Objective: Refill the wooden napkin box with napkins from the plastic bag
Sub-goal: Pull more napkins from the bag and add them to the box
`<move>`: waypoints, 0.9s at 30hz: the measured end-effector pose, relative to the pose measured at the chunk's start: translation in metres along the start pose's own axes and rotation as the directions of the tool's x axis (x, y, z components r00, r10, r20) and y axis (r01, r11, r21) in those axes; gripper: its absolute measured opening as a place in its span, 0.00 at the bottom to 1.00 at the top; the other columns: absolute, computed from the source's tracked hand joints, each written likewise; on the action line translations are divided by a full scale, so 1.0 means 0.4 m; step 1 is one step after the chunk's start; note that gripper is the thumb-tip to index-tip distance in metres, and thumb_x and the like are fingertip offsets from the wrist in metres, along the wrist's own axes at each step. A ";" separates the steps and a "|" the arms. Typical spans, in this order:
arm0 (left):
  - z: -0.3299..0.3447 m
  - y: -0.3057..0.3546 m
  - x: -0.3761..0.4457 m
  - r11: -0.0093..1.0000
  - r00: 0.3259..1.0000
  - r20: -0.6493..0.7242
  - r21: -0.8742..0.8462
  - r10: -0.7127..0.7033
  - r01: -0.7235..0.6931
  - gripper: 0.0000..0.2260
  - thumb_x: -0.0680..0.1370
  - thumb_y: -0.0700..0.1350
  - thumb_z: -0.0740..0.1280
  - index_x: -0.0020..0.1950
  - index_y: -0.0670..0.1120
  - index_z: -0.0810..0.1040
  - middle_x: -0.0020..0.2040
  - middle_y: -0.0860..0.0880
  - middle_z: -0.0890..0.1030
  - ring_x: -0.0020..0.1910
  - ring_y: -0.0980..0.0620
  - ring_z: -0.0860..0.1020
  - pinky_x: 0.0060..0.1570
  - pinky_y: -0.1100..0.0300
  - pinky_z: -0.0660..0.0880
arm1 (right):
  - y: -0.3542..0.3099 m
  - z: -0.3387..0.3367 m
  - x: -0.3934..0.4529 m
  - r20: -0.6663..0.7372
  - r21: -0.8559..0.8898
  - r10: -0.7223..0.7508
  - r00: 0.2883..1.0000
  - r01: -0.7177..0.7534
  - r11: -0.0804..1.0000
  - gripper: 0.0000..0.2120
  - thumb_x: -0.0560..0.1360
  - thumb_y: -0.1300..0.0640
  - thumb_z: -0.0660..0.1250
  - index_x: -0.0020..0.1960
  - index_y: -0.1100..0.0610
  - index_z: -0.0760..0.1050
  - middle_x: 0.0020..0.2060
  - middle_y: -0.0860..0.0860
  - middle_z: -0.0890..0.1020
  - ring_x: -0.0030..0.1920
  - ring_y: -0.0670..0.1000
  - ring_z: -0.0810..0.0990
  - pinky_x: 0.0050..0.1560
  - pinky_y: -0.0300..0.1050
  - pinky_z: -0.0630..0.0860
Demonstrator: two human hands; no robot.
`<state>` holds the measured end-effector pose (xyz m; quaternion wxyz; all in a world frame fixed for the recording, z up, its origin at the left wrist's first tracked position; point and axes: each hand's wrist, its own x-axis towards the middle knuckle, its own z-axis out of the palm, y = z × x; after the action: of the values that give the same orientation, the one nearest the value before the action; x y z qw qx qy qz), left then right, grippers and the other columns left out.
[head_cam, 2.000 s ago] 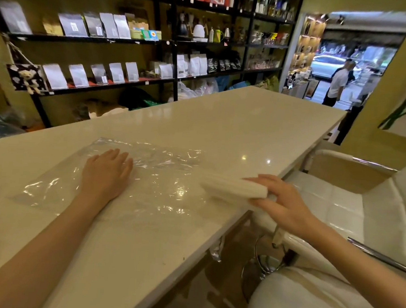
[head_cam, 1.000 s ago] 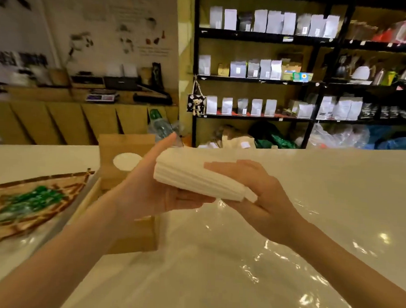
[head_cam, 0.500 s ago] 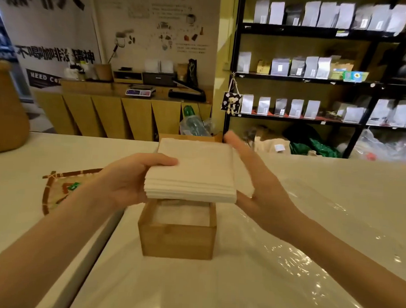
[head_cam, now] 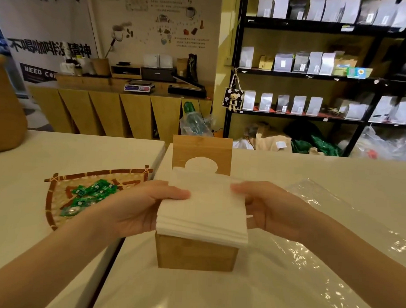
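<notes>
White napkin stack (head_cam: 204, 207) atop open wooden box (head_cam: 196, 252)

Box (head_cam: 194, 252): opening and inside hidden under napkin stack (head_cam: 204, 207).
Left hand (head_cam: 134, 206), right hand (head_cam: 271, 208): fingers under the stack unseen.
Bag (head_cam: 347, 241): cut off at right edge.
Brown pot (head_cam: 4, 108): cut off at left edge.
Banner (head_cam: 48, 47): lettering blurred, partly cropped.
Shelf pouches (head_cam: 282, 62): labels too small to read.

Dim warm light, soft blur, edges bowed.
</notes>
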<state>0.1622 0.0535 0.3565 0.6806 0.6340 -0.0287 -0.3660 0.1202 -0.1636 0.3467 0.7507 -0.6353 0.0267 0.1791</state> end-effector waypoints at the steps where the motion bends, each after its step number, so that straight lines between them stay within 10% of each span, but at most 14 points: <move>1: -0.002 -0.002 0.001 1.000 1.000 0.003 0.017 -0.005 0.005 0.17 0.63 0.39 0.69 0.51 0.43 0.75 0.40 0.43 0.86 0.38 0.46 0.85 0.35 0.54 0.82 | 0.004 -0.002 0.006 0.005 -0.064 0.011 1.000 -0.010 0.998 0.13 0.68 0.57 0.67 0.52 0.60 0.77 0.36 0.52 0.85 0.37 0.49 0.84 0.35 0.43 0.82; 10: -0.029 0.019 0.016 0.963 0.991 -0.098 0.265 0.087 -0.058 0.06 0.73 0.45 0.65 0.47 0.46 0.78 0.41 0.49 0.87 0.41 0.51 0.85 0.41 0.57 0.82 | -0.023 0.000 0.042 -0.094 -0.309 0.010 0.995 -0.039 0.950 0.15 0.73 0.58 0.67 0.58 0.61 0.74 0.52 0.55 0.84 0.51 0.53 0.84 0.53 0.48 0.81; 16: -0.029 0.029 0.012 0.916 0.993 -0.100 0.402 0.063 -0.018 0.07 0.73 0.46 0.65 0.49 0.47 0.79 0.43 0.48 0.87 0.43 0.50 0.85 0.43 0.55 0.80 | -0.031 -0.012 0.037 -0.101 -0.220 0.097 0.990 -0.117 0.968 0.04 0.70 0.61 0.70 0.41 0.62 0.80 0.41 0.56 0.86 0.42 0.52 0.86 0.44 0.44 0.83; 27: -0.045 0.049 0.022 0.705 0.964 -0.183 0.709 0.196 -0.009 0.07 0.73 0.52 0.65 0.42 0.52 0.81 0.46 0.48 0.82 0.38 0.54 0.75 0.37 0.64 0.70 | -0.042 -0.001 0.042 -0.232 -0.586 -0.105 0.967 -0.053 0.809 0.13 0.65 0.53 0.74 0.43 0.62 0.83 0.33 0.48 0.79 0.36 0.47 0.72 0.38 0.40 0.67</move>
<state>0.1869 0.0626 0.3667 0.4059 0.8822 -0.1171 -0.2080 0.1410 -0.1623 0.3579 0.5102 -0.8539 0.0568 0.0858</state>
